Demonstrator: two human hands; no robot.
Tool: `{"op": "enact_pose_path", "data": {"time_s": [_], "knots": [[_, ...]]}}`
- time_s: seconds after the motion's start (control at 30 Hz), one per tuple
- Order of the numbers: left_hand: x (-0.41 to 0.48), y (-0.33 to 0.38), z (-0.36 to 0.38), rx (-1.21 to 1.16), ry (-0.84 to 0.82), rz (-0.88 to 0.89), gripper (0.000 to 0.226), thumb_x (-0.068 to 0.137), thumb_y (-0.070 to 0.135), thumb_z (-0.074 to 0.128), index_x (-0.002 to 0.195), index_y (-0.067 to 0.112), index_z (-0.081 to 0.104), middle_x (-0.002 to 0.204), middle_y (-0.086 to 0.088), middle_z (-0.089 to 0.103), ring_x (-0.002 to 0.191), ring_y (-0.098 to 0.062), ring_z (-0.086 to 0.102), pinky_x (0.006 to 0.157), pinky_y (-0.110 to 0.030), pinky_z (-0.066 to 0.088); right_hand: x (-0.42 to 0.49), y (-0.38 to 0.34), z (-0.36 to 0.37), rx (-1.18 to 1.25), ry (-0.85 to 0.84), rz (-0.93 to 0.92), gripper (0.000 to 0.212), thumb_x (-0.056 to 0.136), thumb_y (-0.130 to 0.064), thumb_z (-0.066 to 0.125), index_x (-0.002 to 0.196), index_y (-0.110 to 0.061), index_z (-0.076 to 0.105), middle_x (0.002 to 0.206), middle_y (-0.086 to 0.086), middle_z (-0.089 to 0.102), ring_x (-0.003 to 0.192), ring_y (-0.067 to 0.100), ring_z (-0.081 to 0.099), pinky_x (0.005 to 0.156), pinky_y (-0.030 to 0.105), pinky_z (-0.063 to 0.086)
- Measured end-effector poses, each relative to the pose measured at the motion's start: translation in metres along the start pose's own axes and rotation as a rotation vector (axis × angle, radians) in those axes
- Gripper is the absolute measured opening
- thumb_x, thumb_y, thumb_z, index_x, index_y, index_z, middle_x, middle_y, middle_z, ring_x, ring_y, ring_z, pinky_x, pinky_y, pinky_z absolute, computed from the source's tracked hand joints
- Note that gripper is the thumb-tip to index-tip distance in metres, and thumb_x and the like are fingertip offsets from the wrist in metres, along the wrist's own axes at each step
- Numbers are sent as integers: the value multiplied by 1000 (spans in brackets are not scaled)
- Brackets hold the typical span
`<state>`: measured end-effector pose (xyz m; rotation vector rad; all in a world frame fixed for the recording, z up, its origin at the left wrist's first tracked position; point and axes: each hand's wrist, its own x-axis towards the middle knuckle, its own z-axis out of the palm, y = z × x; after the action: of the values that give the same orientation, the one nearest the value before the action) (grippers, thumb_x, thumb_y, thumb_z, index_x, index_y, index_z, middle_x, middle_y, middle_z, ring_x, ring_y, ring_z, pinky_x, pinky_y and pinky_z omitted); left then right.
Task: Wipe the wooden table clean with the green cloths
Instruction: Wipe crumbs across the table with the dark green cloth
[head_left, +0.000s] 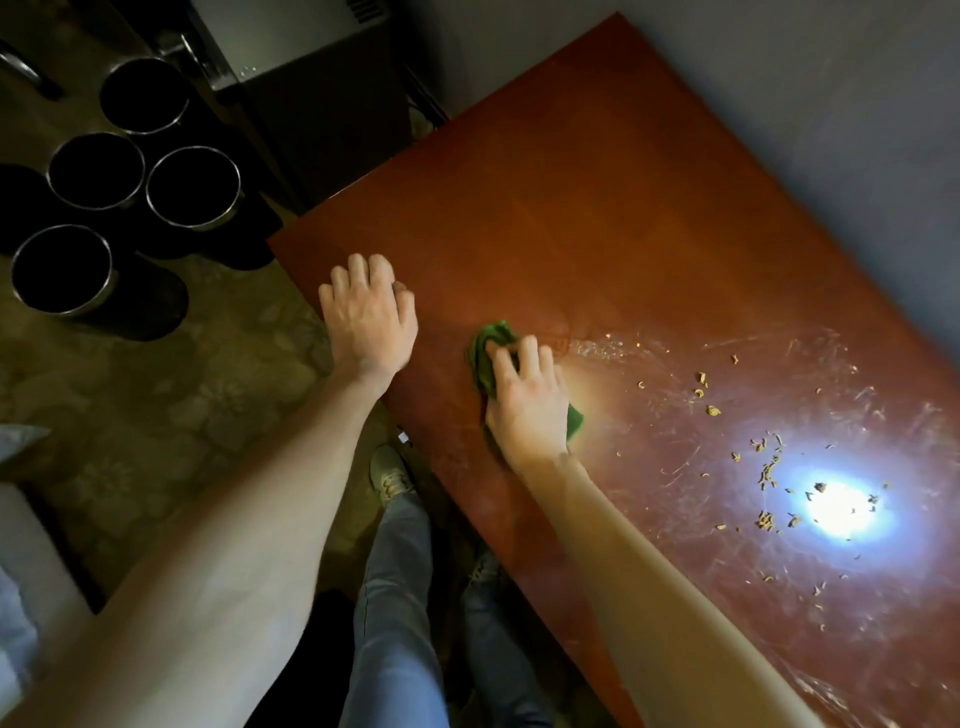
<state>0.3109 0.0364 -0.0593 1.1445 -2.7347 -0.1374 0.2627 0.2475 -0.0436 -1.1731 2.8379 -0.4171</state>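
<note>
As the right hand (527, 402) clutches a crumpled green cloth (485, 353), scrubbing the reddish wooden counter (597, 218), the left hand (371, 317) braces flat beside that cloth.

Open table (597, 208) ahead, probable crumbs (767, 474) right
</note>
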Motion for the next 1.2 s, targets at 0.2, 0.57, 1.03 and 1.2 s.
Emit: {"op": "enact_pose_path", "data": {"time_s": [0.2,0.57,1.03,1.2], "knots": [[-3,3,-2,51,4,9,24,101,30,44,109,12,57,110,-12,59,99,-31,55,84,-47,45,-19,6,-2,9,102,343,53,70,-3,79,122,-6,65,119,18,53,104,35,45,83,47,53],[14,89,15,-204,6,52,17,101,27,50,103,13,59,101,-8,61,92,-30,58,81,-47,44,117,46,-27,46,-172,-185,39,82,-8,71,121,-17,70,118,4,56,101,29,55,80,42,51],[10,103,16,-110,31,-18,22,102,27,43,98,13,59,96,-6,58,88,-26,54,80,-45,44,73,120,-50,395,-320,33,45,72,11,66,92,-27,80,105,-17,61,101,22,56,94,44,48],[11,102,18,-116,63,-11,22,102,26,42,95,13,59,94,-5,57,86,-25,54,79,-43,43,91,108,-51,356,-293,68,46,70,10,64,93,-27,79,105,-15,62,100,24,53,89,42,45]]}}
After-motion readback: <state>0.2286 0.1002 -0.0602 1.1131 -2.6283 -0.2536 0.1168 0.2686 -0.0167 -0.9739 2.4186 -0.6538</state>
